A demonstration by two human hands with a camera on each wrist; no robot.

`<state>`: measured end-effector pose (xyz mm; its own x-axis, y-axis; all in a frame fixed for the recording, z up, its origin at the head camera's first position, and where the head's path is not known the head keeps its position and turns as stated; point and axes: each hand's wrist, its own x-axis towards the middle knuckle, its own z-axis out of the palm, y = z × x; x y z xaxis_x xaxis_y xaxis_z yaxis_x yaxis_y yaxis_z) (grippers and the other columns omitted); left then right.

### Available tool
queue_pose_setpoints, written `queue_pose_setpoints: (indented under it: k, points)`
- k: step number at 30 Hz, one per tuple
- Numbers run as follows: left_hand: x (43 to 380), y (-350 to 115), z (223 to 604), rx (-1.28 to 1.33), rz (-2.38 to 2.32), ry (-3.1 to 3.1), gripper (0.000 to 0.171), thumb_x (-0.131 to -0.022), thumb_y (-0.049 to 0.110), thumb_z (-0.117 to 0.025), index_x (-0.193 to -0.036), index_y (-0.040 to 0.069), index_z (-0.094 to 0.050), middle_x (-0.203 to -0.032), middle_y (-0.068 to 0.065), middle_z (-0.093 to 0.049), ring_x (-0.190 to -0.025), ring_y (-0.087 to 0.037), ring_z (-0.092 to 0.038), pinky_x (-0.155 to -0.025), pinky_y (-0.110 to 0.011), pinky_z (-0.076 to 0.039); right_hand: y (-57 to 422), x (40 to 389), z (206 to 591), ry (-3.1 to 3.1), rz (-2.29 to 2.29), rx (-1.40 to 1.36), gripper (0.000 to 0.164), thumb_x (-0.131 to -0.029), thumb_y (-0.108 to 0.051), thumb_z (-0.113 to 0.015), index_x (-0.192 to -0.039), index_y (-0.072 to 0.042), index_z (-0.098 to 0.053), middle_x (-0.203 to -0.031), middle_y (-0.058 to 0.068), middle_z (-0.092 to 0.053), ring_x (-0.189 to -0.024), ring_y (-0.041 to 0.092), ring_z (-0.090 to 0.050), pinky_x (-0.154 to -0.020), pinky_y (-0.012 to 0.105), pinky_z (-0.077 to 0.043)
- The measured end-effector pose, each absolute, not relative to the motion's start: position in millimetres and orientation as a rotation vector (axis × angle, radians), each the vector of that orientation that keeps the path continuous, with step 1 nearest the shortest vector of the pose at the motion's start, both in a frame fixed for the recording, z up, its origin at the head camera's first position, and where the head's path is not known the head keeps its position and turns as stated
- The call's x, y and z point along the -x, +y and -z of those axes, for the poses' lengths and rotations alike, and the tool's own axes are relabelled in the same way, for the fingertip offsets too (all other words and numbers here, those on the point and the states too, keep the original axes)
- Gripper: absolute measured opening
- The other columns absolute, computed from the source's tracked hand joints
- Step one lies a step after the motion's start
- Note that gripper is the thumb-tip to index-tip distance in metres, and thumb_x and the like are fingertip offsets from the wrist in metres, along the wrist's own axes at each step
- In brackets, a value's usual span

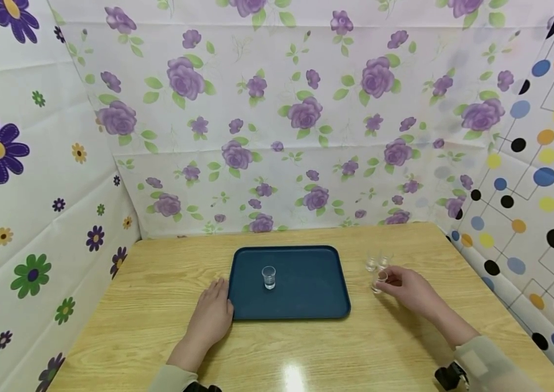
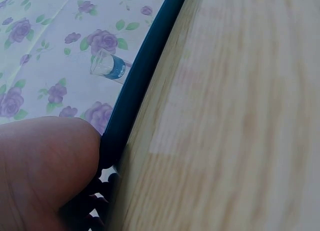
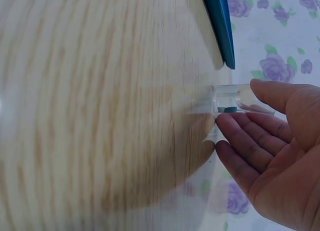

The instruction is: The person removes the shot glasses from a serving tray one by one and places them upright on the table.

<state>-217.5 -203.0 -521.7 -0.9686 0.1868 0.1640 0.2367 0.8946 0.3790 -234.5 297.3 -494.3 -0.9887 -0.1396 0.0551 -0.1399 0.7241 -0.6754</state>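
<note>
My right hand pinches one clear tapered glass, apparently two more glasses behind, my straight-fingered left hand touching one navy rectangular tray bearing a fourth.

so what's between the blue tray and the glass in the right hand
In the head view, only bare tabletop lies between the tray and the glass held by the right hand.

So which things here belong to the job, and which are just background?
Likely in the job:
blue tray, left hand at its edge
glass on the tray
held glass, in the right hand
two glasses beyond it

Just background:
rose sheet
dotted sheet
daisy sheet
</note>
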Motion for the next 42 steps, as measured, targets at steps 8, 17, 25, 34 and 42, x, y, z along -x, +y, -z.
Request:
queue_pose_setpoints:
  k: [8, 17, 25, 34, 42]
  points:
    - [216.0, -203.3, 519.7, 0.333, 0.609, -2.933, 0.053, -0.112, 0.005, -0.054, -0.159, -0.016, -0.044, -0.166, -0.036, -0.042, -0.158, -0.053, -0.036, -0.129, -0.067, -0.028, 299.8, 233.9, 495.1, -2.924, -1.162, -0.259, 0.034, -0.107, -0.031, -0.076, -0.126, -0.003, -0.073, -0.116, 0.006, -0.075, -0.106, 0.023, -0.072, -0.085, 0.039, -0.062]
    - [215.5, -202.5, 520.5, 0.332, 0.610, -2.936, 0.053, -0.112, 0.006, -0.053, -0.160, -0.017, -0.043, -0.166, -0.036, -0.042, -0.158, -0.053, -0.035, -0.130, -0.067, -0.027, 300.2, 230.3, 489.0, -2.916, -1.180, -0.236, 0.056, -0.107, -0.035, -0.076, -0.146, 0.004, -0.064, -0.132, 0.018, -0.073, -0.120, 0.036, -0.072, -0.098, 0.050, -0.063]
    - [215.7, -202.9, 520.4, 0.330, 0.612, -2.933, 0.054, -0.112, 0.005, -0.052, -0.160, -0.017, -0.043, -0.166, -0.036, -0.041, -0.158, -0.053, -0.035, -0.130, -0.067, -0.027, 299.5, 228.7, 466.4, -2.855, -1.166, -0.242, 0.067, -0.109, -0.042, -0.072, -0.157, 0.002, -0.056, -0.146, 0.021, -0.068, -0.130, 0.042, -0.067, -0.106, 0.060, -0.058]
    - [217.1, -202.5, 520.2, 0.327, 0.631, -2.940, 0.055, -0.112, 0.007, -0.052, -0.161, -0.016, -0.042, -0.168, -0.036, -0.040, -0.159, -0.053, -0.033, -0.130, -0.067, -0.026, 285.1, 232.0, 450.5, -2.819, -1.171, -0.288, 0.071, -0.108, -0.050, -0.071, -0.160, -0.005, -0.055, -0.152, 0.021, -0.064, -0.140, 0.047, -0.059, -0.111, 0.064, -0.053]
    - [217.2, -202.7, 520.7, 0.330, 0.619, -2.936, 0.054, -0.112, 0.007, -0.053, -0.160, -0.016, -0.043, -0.167, -0.036, -0.041, -0.158, -0.053, -0.034, -0.130, -0.068, -0.027, 260.7, 239.8, 442.7, -2.782, -1.173, -0.361, 0.071, -0.106, -0.050, -0.073, -0.159, -0.007, -0.057, -0.152, 0.018, -0.065, -0.142, 0.045, -0.059, -0.115, 0.065, -0.050]
